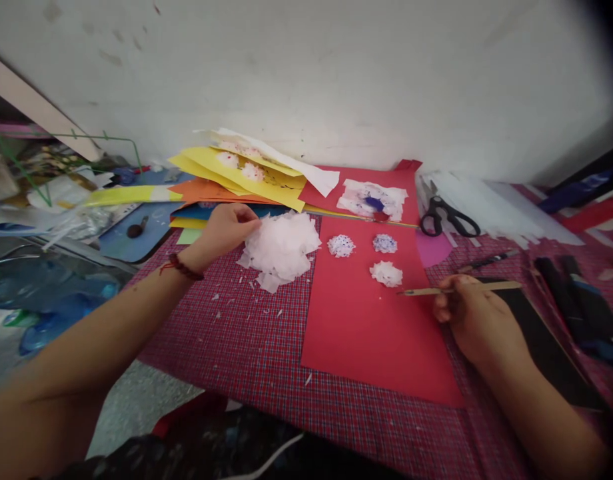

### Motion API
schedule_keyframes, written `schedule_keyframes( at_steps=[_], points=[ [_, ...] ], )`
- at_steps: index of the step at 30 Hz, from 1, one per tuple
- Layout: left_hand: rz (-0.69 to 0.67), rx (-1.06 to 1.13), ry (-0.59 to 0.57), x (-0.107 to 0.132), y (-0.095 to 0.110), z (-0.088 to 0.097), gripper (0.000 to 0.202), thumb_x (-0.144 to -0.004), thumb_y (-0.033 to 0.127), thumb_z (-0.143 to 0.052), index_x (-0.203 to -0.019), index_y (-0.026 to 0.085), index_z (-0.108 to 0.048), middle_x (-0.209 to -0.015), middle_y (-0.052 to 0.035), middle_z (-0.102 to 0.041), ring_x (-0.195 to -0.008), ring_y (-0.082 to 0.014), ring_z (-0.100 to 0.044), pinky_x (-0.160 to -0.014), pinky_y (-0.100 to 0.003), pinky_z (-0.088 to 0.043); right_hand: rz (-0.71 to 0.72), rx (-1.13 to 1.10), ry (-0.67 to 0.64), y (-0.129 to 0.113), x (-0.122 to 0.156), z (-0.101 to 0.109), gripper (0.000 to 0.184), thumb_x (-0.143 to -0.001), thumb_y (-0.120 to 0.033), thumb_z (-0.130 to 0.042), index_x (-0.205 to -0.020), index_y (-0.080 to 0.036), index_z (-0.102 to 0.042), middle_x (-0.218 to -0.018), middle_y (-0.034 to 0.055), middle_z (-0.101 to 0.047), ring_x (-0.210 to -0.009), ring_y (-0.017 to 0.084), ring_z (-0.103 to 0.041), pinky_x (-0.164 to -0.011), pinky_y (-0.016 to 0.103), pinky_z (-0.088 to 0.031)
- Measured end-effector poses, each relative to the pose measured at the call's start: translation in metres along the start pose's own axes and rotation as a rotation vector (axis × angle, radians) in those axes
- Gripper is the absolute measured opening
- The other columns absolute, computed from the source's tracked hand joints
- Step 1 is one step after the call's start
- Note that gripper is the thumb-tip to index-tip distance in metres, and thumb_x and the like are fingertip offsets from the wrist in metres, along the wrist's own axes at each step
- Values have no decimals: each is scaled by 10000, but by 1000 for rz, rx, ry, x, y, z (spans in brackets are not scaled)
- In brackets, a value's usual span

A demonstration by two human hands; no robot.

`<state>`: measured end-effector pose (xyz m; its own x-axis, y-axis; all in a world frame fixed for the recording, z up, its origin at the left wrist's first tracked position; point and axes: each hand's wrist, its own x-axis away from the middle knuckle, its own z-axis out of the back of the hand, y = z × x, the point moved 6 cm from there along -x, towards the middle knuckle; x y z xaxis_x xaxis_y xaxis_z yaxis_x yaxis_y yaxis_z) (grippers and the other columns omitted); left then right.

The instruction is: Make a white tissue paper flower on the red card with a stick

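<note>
My left hand (pixel 226 230) pinches at the upper left edge of a heap of white paper pieces (pixel 281 247) on the checked cloth. Its fingertips are closed on a white paper piece there. In my right hand (pixel 471 313) is a thin wooden stick (pixel 499 286), held nearly level, its narrow tip pointing left over a red sheet (pixel 371 333). On that sheet sit two round white paper tufts with blue-purple specks, one left (pixel 341 246) and one right (pixel 385 243). A plain white tuft (pixel 386 273) lies just beyond the stick's tip.
Behind the sheet lies white paper with a dark blue paint blob (pixel 374 202). Black-handled scissors (pixel 449 219) rest to its right, near white strips (pixel 486 207). Yellow sheets (pixel 196 167) are stacked against the wall. A dark flat board (pixel 546 340) lies beneath my right forearm.
</note>
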<state>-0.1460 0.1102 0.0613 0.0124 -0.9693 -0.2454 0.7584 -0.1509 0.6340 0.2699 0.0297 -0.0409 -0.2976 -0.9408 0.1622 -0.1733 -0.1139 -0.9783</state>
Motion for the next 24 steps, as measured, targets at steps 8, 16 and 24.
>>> schedule_keyframes(
  at_steps=[8,16,24],
  points=[
    [-325,-153,64,37,30,-3,136,-809,295,-621,-691,229,-633,-765,-32,-657,-779,-182,-581,-747,-356,-468,0,-10,-12,0,2,-1,186,-787,-383,-677,-687,-227,-662,-572,37,-525,-460,119,-468,-449,303,-295],
    [116,455,-289,60,34,-53,114,-815,297,-607,-746,213,-574,-663,-5,-640,-522,-105,-526,-489,-253,-429,41,-37,-4,-6,5,-6,176,-817,-326,-653,-699,-197,-634,-543,13,-552,-432,102,-473,-433,269,-303],
    [47,538,-554,48,82,-108,101,-737,260,-665,-804,206,-611,-635,5,-615,-549,-112,-553,-515,-254,-440,103,18,-86,-6,2,-10,269,-804,-436,-634,-713,-192,-563,-497,-41,-561,-365,67,-451,-378,205,-322]
  ],
)
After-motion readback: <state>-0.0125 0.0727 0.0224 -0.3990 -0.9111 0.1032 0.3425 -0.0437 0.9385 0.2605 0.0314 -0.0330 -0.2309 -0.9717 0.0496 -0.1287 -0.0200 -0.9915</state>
